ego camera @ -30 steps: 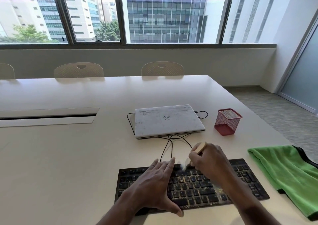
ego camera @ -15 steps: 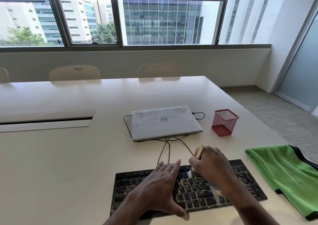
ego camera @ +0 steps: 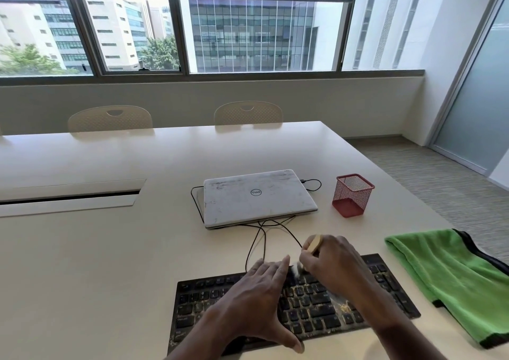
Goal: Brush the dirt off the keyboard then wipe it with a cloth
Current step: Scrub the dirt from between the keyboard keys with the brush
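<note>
Brushing step. Your left hand [ego camera: 256, 290] lies flat, fingers straight, pinning the keyboard [ego camera: 311, 303] under both hands. Your right hand [ego camera: 333, 266] grips the brush [ego camera: 314, 245], bristles on the top row. Next, sweep the crumbs [ego camera: 343, 306] by your right wrist. The cloth [ego camera: 454, 279] lies right of your hands.

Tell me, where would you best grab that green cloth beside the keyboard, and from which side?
Probably its folded edge facing the keyboard, pinched from above on the keyboard's side. The green cloth lies flat and limp, so that fold gives thickness to pinch, and it is nearest the right hand, now gripping the brush.
</note>
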Demonstrator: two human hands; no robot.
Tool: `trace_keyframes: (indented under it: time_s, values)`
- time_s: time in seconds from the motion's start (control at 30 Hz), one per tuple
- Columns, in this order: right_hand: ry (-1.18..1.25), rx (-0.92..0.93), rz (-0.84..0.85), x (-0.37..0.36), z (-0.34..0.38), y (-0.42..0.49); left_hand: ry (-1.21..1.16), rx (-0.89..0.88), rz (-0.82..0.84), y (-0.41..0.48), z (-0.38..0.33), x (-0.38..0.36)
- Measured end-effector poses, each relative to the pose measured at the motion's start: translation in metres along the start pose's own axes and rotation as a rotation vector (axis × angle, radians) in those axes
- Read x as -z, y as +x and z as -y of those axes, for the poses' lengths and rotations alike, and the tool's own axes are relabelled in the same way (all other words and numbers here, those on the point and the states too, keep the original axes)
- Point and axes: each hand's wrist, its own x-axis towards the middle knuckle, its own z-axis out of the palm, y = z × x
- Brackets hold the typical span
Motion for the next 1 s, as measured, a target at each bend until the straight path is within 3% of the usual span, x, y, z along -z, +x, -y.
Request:
trace_keyframes:
  time_s: [0.4, 0.57, 0.7, 0.87, 1.0]
  values:
    - [-0.005, 0.005, 0.053, 0.001, -0.005, 0.000, 0.018, -0.006, 0.003, 0.003, 0.002, -0.002]
    - [0.009, -0.009, -0.061, 0.006, -0.010, 0.000, 0.009, -0.003, 0.010, 0.004, -0.001, 0.000]
    - [-0.029, -0.022, 0.015, 0.004, -0.014, -0.001, -0.024, 0.010, 0.026, 0.008, -0.005, -0.001]
    - [0.002, -0.009, -0.043, 0.007, -0.015, 0.000, -0.024, -0.004, 0.020, 0.010, -0.007, -0.001]
    - [-0.025, -0.015, 0.017, 0.006, -0.016, -0.001, -0.025, -0.007, 0.018, 0.012, -0.007, -0.001]
